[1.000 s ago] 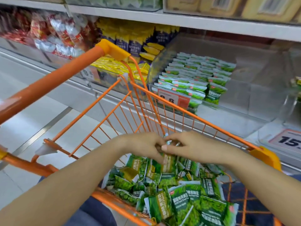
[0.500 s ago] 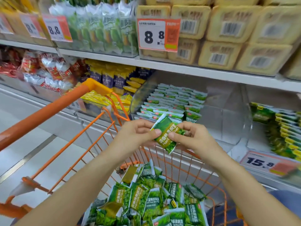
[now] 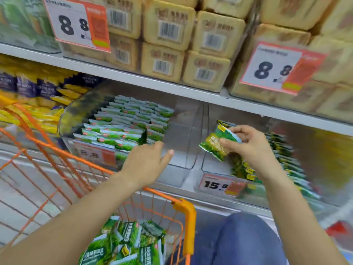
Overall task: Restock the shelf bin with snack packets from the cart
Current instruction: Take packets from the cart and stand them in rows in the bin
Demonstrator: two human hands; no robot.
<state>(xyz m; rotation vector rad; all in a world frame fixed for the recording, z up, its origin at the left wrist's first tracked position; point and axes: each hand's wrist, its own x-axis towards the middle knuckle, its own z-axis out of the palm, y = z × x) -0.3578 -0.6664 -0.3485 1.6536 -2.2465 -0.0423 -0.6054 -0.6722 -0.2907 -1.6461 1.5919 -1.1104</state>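
My right hand (image 3: 250, 144) grips a green snack packet (image 3: 216, 145) and holds it in front of the right-hand clear shelf bin (image 3: 212, 167), beside that bin's own green packets (image 3: 282, 157). My left hand (image 3: 147, 161) is open with fingers spread, empty, hovering at the front of the left clear bin (image 3: 181, 150). That bin holds rows of green-and-white packets (image 3: 129, 123) on its left side; its right side is bare. The orange cart (image 3: 183, 207) below me holds several green packets (image 3: 129, 243).
Price tags read 8.8 (image 3: 93, 153) on the left bin and 15.8 (image 3: 219, 185) on the right bin. Yellow and purple packets (image 3: 38, 92) fill the bin at the left. Beige boxed goods (image 3: 172, 35) sit on the shelf above. My blue-clad knee (image 3: 244, 238) is beside the cart.
Both hands lifted a packet out of the cart. My left hand has let go and opened; my right hand carried the packet rightward to the shelf bins. The view tilted up.
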